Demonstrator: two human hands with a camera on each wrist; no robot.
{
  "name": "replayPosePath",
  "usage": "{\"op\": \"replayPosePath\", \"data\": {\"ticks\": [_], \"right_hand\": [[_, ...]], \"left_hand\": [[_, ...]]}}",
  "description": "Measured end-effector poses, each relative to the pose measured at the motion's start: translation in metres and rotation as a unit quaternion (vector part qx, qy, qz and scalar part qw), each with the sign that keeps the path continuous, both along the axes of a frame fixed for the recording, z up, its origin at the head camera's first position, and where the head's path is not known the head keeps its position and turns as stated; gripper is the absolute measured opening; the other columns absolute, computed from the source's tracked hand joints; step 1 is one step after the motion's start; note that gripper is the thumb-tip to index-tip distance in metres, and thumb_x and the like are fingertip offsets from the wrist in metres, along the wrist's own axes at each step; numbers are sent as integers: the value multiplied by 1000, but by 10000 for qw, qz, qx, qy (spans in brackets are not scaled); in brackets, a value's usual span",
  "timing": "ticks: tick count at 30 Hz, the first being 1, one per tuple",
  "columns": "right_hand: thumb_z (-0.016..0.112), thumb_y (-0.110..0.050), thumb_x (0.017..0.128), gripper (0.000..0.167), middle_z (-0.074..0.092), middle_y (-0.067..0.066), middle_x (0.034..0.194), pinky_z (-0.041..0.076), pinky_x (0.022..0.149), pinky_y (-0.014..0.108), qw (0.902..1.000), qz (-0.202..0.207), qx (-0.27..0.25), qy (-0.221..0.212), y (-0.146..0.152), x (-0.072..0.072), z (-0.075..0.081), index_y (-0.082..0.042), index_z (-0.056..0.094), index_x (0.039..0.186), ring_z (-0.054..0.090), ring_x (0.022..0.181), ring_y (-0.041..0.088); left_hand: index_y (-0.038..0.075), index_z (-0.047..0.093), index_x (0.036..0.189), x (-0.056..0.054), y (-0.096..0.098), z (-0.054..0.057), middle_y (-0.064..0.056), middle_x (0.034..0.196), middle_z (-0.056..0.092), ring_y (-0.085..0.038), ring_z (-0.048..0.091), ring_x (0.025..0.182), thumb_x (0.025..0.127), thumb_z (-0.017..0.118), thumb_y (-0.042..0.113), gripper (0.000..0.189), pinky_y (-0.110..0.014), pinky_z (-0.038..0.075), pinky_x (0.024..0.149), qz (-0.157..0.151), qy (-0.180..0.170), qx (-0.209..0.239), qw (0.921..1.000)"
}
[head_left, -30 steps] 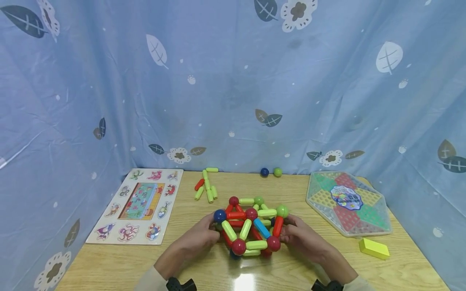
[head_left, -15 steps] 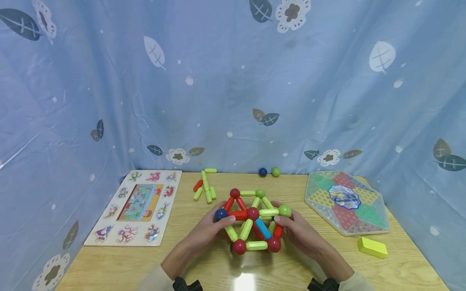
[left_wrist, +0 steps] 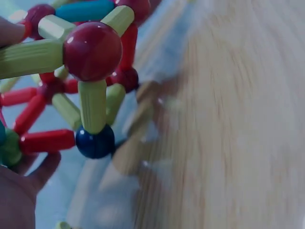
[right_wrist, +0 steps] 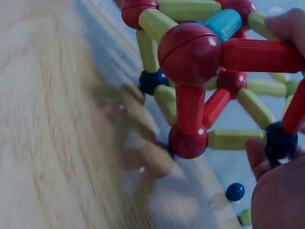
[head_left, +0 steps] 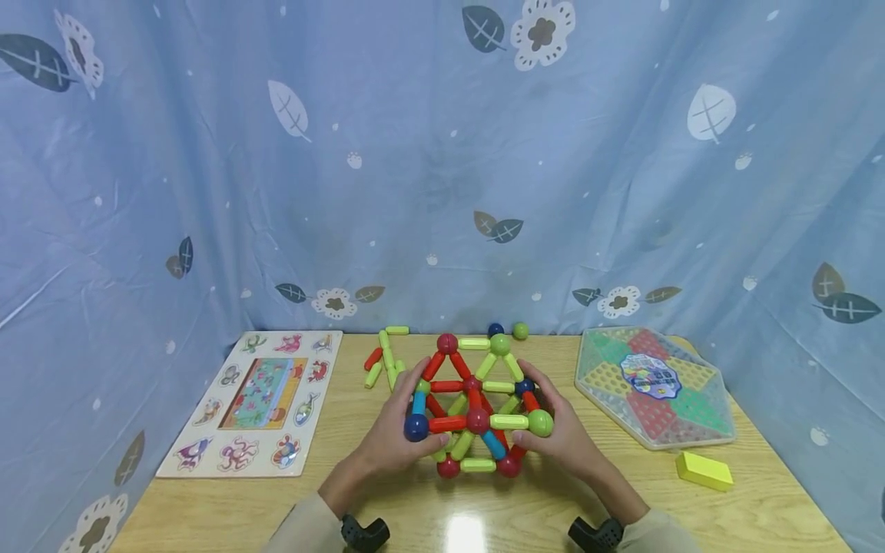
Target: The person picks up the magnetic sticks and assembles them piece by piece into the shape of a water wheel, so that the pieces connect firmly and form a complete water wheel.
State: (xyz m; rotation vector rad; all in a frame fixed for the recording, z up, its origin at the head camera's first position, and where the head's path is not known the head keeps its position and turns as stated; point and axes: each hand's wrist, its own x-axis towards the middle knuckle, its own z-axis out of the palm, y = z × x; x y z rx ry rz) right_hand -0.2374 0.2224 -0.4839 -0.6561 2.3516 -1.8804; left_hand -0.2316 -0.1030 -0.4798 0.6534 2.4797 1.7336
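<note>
A magnetic ball-and-stick frame (head_left: 478,421) of red, green and blue balls joined by red, lime and blue rods is held between both hands, tilted with its far side up. The left hand (head_left: 387,438) grips its left side, thumb by a blue ball (head_left: 417,427) and fingers behind. On the right side, the right hand (head_left: 570,442) grips it, thumb by a green ball (head_left: 540,422). Fingertips reach under the frame in the right wrist view, near a blue ball (right_wrist: 281,140). Whether the lowest balls touch the table I cannot tell.
Loose lime and red rods (head_left: 386,349) lie at the back, left of centre. Behind the frame rest a blue ball (head_left: 495,329) and a green ball (head_left: 521,331). A sea-animal puzzle board (head_left: 290,461) lies left; a clear-lidded game board (head_left: 646,376) and yellow block (head_left: 704,471) lie right.
Both hands have raised and tilted the frame, its far side now higher. Their thumbs have come round onto its near side. The head view has shifted slightly.
</note>
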Motion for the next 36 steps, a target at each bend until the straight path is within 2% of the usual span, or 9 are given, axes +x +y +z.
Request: {"op": "replayPosePath", "data": {"ticks": [4,6,13,18,21,25,28,33,36], "right_hand": [[92,-12,84,114,37,15,172,58,107,29,9984,131,250,500,3,0,-4,-24,25,175,60,137,24],[95,-13,81,121,36,11,172,57,109,32,9964,232,477,668,5,2,-4,-25,21,176,59,137,29],[96,-17,77,135,28,12,177,52,110,34,9923,690,981,311,15,6,-3,-34,6,177,51,146,43],[94,-17,80,132,36,15,172,56,105,36,9928,739,943,-5,14,5,-3,-41,7,175,56,140,43],[95,-19,79,130,36,15,171,55,109,56,9924,709,1002,101,11,3,-2,-41,9,175,53,142,43],[94,-19,78,131,26,13,176,42,110,81,9920,760,992,160,9,2,2,-40,9,175,44,150,47],[93,-17,79,130,31,13,173,47,115,68,9933,798,830,85,9,1,4,-40,9,175,47,148,45],[89,-16,88,117,38,18,168,54,114,35,9937,1073,267,-168,7,-6,1,-35,13,175,53,143,44],[85,-20,93,108,32,23,172,49,117,28,9918,1248,-10,-278,7,-8,-1,-31,15,175,49,147,40]], "left_hand": [[41,16,175,-1,-7,-3,1,173,32,-28,45,152,81,91,44,120,-66,49,115,-124,644,-550,9963],[41,11,175,0,-10,-3,2,176,28,-31,40,158,79,93,50,127,-72,44,118,-245,727,-767,9941],[44,-5,174,9,-24,-1,-6,185,10,-37,27,166,73,98,48,144,-74,34,124,-653,26,-882,9940],[45,-5,174,6,-25,-5,-8,182,20,-36,38,161,76,98,42,142,-74,35,124,-799,-358,-527,9948],[48,-5,173,4,-26,-6,-10,180,21,-37,39,160,76,97,39,141,-73,35,124,-851,-601,-316,9941],[52,-7,171,6,-29,0,-9,185,2,-42,27,166,78,97,38,140,-68,32,128,-975,-860,-74,9915],[53,-3,171,6,-29,2,-5,185,1,-42,28,165,79,97,42,136,-66,34,128,-989,-869,17,9913],[49,2,172,-2,-23,-5,-12,176,26,-41,43,151,83,93,40,128,-63,49,117,-1053,-919,244,9899],[48,-1,172,-4,-21,-10,-15,178,19,-46,38,153,84,91,40,128,-66,49,116,-1129,-880,395,9889]]}}
